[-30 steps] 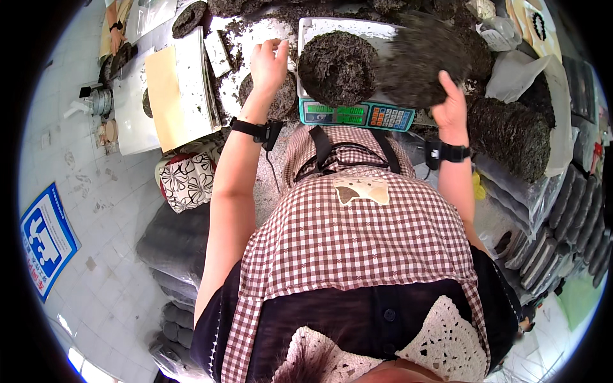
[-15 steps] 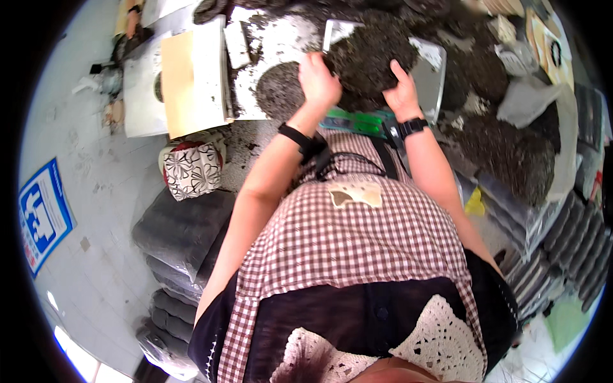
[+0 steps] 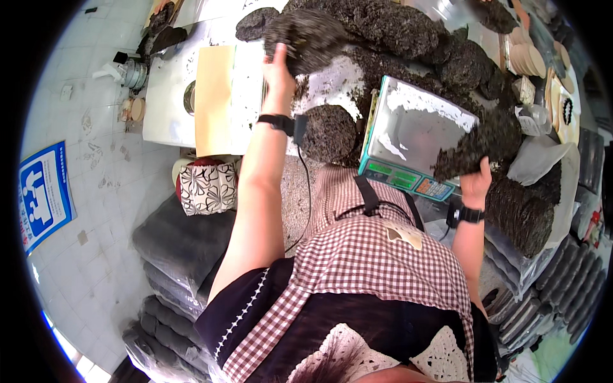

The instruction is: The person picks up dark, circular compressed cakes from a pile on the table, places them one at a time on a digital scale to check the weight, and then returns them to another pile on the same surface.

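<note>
Black-brown and crumbly, a round cake (image 3: 310, 39) blurred over the far side of the table (image 3: 329, 86), its edge gripped in the half-curled left hand (image 3: 279, 80); by the right edge of the scale (image 3: 408, 137), the right hand (image 3: 475, 187), thumb raised, clasped a ragged dark slab (image 3: 476, 150)!

Here's the head camera, looking steeply down over the checked apron (image 3: 377, 265), close below, toward the worktable (image 3: 332, 86) beyond! Wide fisheye, this one, taking in floor (image 3: 89, 191) at left, edges bowing.

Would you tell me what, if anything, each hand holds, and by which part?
Left hand: dark disc, by its near edge; right hand: dark clump, likewise.
</note>
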`<move>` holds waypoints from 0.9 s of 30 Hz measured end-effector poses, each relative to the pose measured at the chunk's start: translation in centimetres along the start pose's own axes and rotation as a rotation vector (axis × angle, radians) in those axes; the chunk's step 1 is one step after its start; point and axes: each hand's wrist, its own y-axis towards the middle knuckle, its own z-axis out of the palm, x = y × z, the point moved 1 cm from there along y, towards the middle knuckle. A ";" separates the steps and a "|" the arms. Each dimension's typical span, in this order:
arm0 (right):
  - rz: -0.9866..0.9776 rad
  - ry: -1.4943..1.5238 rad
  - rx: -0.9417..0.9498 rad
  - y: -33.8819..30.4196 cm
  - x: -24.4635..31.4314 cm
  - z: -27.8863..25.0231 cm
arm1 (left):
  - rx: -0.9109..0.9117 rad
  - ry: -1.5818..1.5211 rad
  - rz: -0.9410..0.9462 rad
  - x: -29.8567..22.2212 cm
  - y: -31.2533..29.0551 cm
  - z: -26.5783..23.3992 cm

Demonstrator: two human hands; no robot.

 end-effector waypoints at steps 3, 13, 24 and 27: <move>-0.022 -0.075 -0.065 -3.2 0.7 -0.8 | -0.115 -0.034 0.173 -1.3 9.3 -2.4; -0.005 -0.165 -0.205 -6.5 1.1 -0.9 | -0.312 1.297 0.278 0.5 12.7 -9.2; -0.099 -0.040 -0.408 -5.7 2.3 -3.0 | 0.881 2.146 0.215 12.0 -24.0 -7.7; -0.046 -0.300 -0.371 -4.1 0.5 -0.6 | 0.877 2.000 0.143 12.0 -22.7 -6.7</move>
